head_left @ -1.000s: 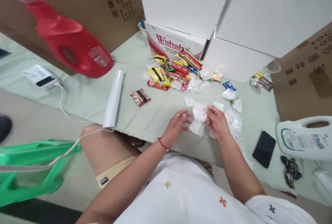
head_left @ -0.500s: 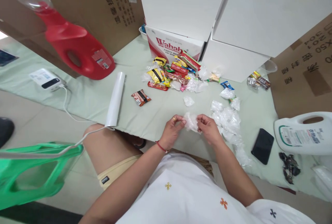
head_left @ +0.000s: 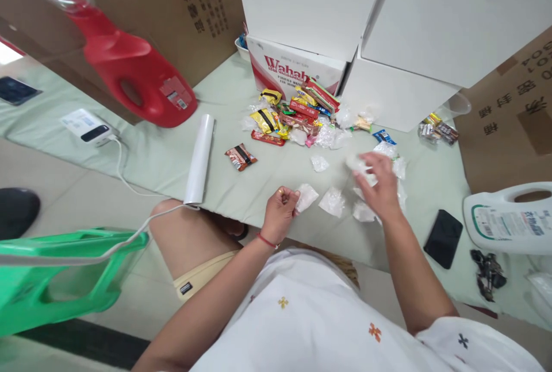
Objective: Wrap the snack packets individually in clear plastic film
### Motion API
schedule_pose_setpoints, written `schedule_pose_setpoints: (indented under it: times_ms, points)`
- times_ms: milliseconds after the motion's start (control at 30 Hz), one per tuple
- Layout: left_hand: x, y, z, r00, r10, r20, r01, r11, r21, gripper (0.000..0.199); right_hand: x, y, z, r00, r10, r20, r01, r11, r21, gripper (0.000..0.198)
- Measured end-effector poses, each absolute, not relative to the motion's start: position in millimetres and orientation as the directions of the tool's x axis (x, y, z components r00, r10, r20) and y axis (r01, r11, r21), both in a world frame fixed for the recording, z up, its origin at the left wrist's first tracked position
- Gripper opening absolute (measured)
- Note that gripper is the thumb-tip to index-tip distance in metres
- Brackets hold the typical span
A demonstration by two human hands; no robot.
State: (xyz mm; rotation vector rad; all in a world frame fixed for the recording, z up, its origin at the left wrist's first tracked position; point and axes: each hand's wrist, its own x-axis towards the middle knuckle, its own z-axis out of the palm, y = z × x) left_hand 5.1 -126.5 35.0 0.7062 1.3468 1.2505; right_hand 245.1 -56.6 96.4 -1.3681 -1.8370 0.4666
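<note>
My left hand [head_left: 282, 211] pinches a small crumpled clear plastic bag [head_left: 307, 196] between thumb and fingers, just above the table's front edge. Beside it, another clear bag [head_left: 333, 202] lies on the green cloth [head_left: 276, 179]. My right hand [head_left: 380, 185], smeared by motion, is over a pile of clear bags [head_left: 364, 212]; its thumb and fingers curve around a blurred whitish plastic bag [head_left: 357, 164]. A single clear bag [head_left: 319, 164] lies farther back. A brown snack packet [head_left: 240, 157] rests to the left.
A heap of colourful wrapped snacks [head_left: 297, 116] lies against the Wahaha box [head_left: 293, 70]. Left are a white roll [head_left: 200, 159] and a red jug [head_left: 138, 79]. Right are a black phone [head_left: 443, 238], keys [head_left: 487, 274] and a white jug [head_left: 511, 219]. A cable [head_left: 142, 234] hangs beside the green stool [head_left: 64, 280].
My right hand has left the bag held with my left and moved right and away from me to the pile. A clear bag now shows on the cloth between the hands.
</note>
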Motion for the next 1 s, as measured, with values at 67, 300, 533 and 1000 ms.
schedule_pose_setpoints:
  times_ms: [67,300,533,1000]
  points:
    - [7,-127,39,-0.189,0.946,-0.264,-0.204,0.225,0.953,0.051,214,-78,84,-0.412,0.858,0.306,0.514,0.496,-0.700,0.032]
    - [2,-137,36,-0.240,0.916,-0.322,-0.291,0.249,0.924,0.054,163,-111,27,-0.220,0.975,0.036,0.308,0.105,-0.946,0.018]
    - [-3,-146,27,-0.083,0.924,-0.373,-0.314,0.331,0.890,0.042,174,-118,29,-0.197,0.960,-0.201,0.084,-0.187,-0.979,0.023]
    - [-23,-150,34,-0.201,0.958,-0.205,-0.249,0.153,0.956,0.039,209,-106,45,-0.080,0.956,-0.283,-0.257,-0.294,-0.920,0.033]
